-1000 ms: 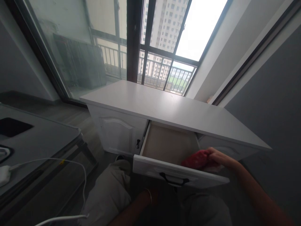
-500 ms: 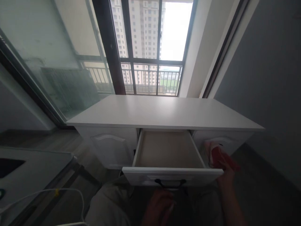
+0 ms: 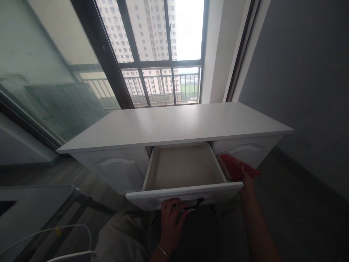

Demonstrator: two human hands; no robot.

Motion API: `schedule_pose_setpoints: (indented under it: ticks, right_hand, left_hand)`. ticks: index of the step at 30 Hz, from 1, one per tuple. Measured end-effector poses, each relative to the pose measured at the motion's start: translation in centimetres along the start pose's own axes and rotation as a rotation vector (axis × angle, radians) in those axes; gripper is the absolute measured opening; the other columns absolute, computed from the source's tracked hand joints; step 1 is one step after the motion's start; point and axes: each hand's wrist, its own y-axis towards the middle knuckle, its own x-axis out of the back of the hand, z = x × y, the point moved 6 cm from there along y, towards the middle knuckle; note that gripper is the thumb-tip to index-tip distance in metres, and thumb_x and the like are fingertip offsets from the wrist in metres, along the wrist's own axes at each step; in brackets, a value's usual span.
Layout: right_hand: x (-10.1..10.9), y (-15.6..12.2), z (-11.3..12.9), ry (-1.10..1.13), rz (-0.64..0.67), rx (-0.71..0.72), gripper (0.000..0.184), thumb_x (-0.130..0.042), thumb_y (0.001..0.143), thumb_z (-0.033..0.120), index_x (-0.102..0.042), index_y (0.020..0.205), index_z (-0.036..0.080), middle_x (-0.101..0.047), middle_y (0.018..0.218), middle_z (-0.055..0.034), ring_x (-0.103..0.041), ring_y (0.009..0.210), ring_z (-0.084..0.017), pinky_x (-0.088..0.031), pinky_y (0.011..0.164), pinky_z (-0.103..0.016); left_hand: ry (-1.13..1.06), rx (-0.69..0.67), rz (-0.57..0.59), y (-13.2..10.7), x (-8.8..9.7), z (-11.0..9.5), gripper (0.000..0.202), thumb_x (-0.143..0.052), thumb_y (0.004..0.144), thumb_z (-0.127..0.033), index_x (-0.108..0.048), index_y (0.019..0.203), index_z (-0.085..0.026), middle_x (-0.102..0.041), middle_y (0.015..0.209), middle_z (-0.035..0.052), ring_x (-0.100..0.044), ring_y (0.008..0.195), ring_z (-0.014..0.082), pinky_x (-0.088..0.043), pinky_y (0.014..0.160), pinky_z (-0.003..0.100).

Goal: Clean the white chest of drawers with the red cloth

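The person's left hand (image 3: 172,218) reaches up to the front panel of the pulled-out white wooden drawer (image 3: 183,193), its fingers curled around the dark metal handle (image 3: 194,202) at the middle of the panel, closed on it. The drawer stands open from the long white low cabinet (image 3: 174,125) under the window, and its pale beige bottom shows bare. The right hand (image 3: 247,180) is just outside the drawer's right side wall, pressed against a crumpled red cloth (image 3: 235,168); the cloth lies between that side wall and the cabinet's right door front, touching the drawer's outer side, and the fingers appear closed on its lower edge, though the grip is partly hidden by the cloth itself. A thin bracelet (image 3: 163,251) circles the left wrist. A white cable (image 3: 68,229) loops at lower left beside a grey table edge (image 3: 40,203).
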Motion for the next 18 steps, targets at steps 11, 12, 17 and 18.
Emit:
schedule_pose_setpoints:
  ticks: [11, 12, 17, 18]
  right_hand:
    - [0.4, 2.1, -3.5, 0.045, -0.099, -0.065, 0.023, -0.086, 0.076, 0.02, -0.072, 0.094, 0.022, -0.084, 0.109, -0.0053, -0.081, 0.113, -0.025, -0.071, 0.095, -0.038]
    - [0.2, 2.0, -3.6, 0.039, -0.09, -0.068, 0.024, -0.086, 0.076, 0.02, -0.072, 0.096, 0.021, -0.084, 0.112, -0.0063, -0.081, 0.114, -0.025, -0.071, 0.094, -0.038]
    - [-1.0, 1.1, -4.7, 0.059, 0.003, -0.113, 0.029, -0.085, 0.076, 0.017, -0.074, 0.103, 0.021, -0.083, 0.115, -0.0064, -0.082, 0.104, -0.022, -0.072, 0.083, -0.031]
    - [-1.2, 0.9, -5.0, 0.057, 0.015, -0.129, 0.029, -0.085, 0.076, 0.017, -0.074, 0.103, 0.021, -0.083, 0.112, -0.0061, -0.082, 0.1, -0.021, -0.072, 0.079, -0.03]
  left_hand:
    - [-0.019, -0.057, 0.067, 7.0, -4.6, 5.6, 0.014, -0.072, 0.107, -0.036, -0.084, 0.11, -0.03, -0.072, 0.105, 0.005, -0.063, 0.104, 0.027, -0.058, 0.091, 0.041]
    - [-0.023, -0.054, 0.078, 7.9, -5.2, 6.4, 0.014, -0.072, 0.106, -0.035, -0.084, 0.11, -0.03, -0.072, 0.105, 0.0053, -0.062, 0.104, 0.0278, -0.058, 0.092, 0.042]
    - [-0.033, 0.01, 0.14, 12.6, -8.0, 9.9, 0.009, -0.077, 0.101, -0.029, -0.086, 0.104, -0.028, -0.072, 0.103, 0.0064, -0.062, 0.106, 0.0302, -0.057, 0.097, 0.047]
    - [-0.036, 0.029, 0.15, 13.5, -8.5, 10.4, 0.008, -0.079, 0.1, -0.028, -0.086, 0.103, -0.028, -0.072, 0.103, 0.0066, -0.062, 0.107, 0.0305, -0.056, 0.098, 0.048]
